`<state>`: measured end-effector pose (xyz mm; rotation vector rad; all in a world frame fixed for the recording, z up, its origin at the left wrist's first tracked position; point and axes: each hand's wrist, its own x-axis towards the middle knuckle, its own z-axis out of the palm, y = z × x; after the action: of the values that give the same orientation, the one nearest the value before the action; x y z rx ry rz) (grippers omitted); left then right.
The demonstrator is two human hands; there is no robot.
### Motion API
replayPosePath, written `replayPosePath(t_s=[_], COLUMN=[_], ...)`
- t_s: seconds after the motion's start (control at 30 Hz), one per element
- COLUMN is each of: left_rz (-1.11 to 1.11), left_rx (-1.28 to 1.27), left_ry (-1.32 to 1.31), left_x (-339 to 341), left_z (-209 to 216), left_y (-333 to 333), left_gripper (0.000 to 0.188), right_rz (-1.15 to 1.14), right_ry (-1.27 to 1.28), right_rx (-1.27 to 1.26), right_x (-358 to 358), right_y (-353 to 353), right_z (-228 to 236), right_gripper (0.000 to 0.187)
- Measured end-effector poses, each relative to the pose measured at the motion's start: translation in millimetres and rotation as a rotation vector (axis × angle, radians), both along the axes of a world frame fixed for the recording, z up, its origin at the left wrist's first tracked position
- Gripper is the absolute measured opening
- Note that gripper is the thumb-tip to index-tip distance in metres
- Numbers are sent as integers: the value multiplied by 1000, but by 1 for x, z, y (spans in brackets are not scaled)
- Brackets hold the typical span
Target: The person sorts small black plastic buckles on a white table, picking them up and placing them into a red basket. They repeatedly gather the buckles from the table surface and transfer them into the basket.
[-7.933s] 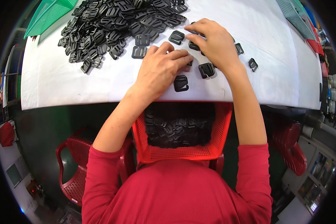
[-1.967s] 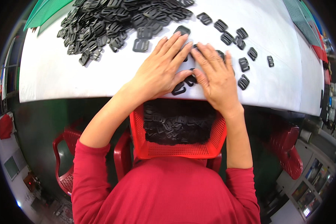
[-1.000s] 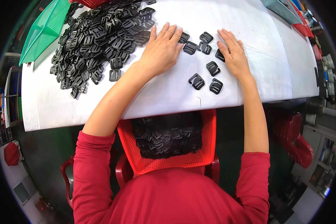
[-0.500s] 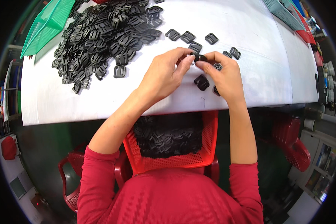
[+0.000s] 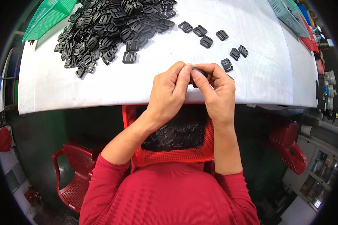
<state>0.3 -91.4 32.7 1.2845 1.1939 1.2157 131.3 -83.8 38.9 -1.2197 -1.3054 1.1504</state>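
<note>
Just past a red basket [image 5: 176, 155], the left hand [image 5: 166, 92] and right hand [image 5: 218, 93] pinch one black buckle [image 5: 201, 71] between their fingertips, mostly behind the right thumb, long axis hidden, loose buckles [image 5: 206, 41] farther across the white table [image 5: 82, 88].

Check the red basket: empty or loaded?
Loaded: many black buckles show inside the red basket. Cannot tell how deep they go; only the top layer is visible.
</note>
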Motion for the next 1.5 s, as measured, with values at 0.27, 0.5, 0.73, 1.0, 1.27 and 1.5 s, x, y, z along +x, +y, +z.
replayPosePath(t_s=[0.27, 0.5, 0.73, 1.0, 1.27, 1.5], left_rz=[81, 22, 93, 79, 143, 99], left_rx=[111, 96, 407, 404, 101, 337], left_ry=[55, 2, 400, 460, 181, 362], left_x=[5, 7, 9, 16, 11, 12], left_z=[-16, -14, -18, -12, -5, -19], left_y=[-18, -20, -17, -39, -16, -28], left_gripper=[24, 26, 26, 27, 32, 25], right_rz=[-72, -157, -303, -440, -447, -478], right_ry=[-28, -225, -357, -716, -830, -996], right_rx=[-91, 15, 142, 332, 453, 461], right_x=[-7, -12, -26, -22, -30, -28], right_y=[6, 14, 10, 28, 8, 23], right_z=[-1, 5, -4, 0, -8, -8], right_gripper=[43, 40, 24, 13, 9, 11])
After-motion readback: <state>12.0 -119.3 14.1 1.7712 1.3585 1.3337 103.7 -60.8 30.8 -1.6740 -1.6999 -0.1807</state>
